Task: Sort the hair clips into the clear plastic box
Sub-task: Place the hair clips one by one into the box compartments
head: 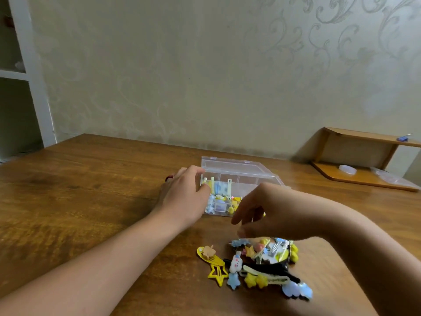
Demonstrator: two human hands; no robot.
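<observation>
Hovering just above the pile of clips, the right hand has its fingers drooping loosely toward the pile's far side; the fingertips are blurred, so I cannot tell whether they pinch anything. The pile lies toward the near edge of the desk, directly under and nearer than that hand, so the right is plainly the closer one for a pick. Longer clips (the yellow star clip and a black one) lie roughly crosswise to the forearm, slanting toward the near right.

The box sits beyond the pile, toward the far edge, lid tipped open, with clips already in its left compartments. The left hand rests against its left wall, fingers curled round the rim, seemingly steadying it.

The path from pile to box looks short and unobstructed; only the right wrist crosses over the box's near right corner. A wooden shelf stands well apart at the far right.
</observation>
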